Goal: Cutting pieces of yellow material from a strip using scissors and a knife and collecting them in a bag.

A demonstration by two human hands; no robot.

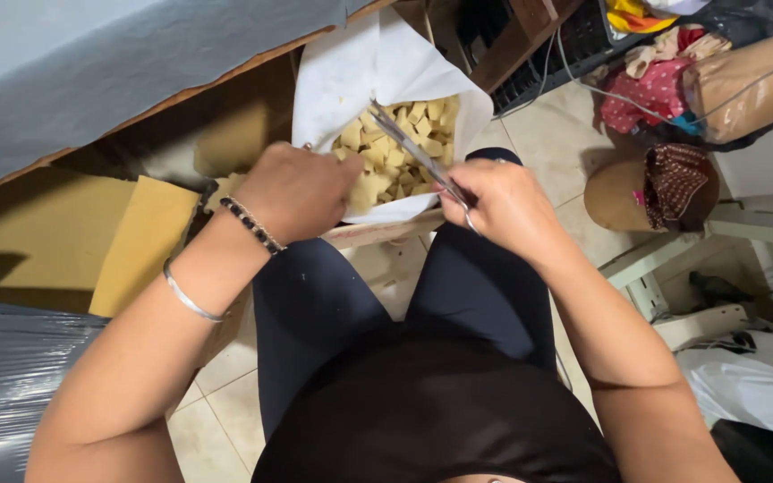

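From up here I look down on a white paper-lined box (351, 72) resting at my knees, its paper wall folded up at the back and its floor heaped with small pale-yellow foam squares (404, 148). Under the table edge to the left lie flat mustard-yellow foam sheets (140, 241).

My left hand (295, 192), with a beaded bracelet and a thin metal bangle on that wrist, sits at the near-left rim of the box. Its fingers are curled down and inward over a pale-yellow foam piece (370, 190) that pokes out to the right from under them; I judge they pinch it, though the fingertips themselves are hidden.

My right hand (505, 207) is closed through the handles of a pair of steel scissors (418, 152). The blades run up and to the left from that hand, their long axis slanting across the heap, tips near the back of the pile. I cannot tell how far the blades stand apart.

The relation that matters: the held piece lies just left of and below the blades' mid-length, nearer the left hand, with the scissors passing just above it.
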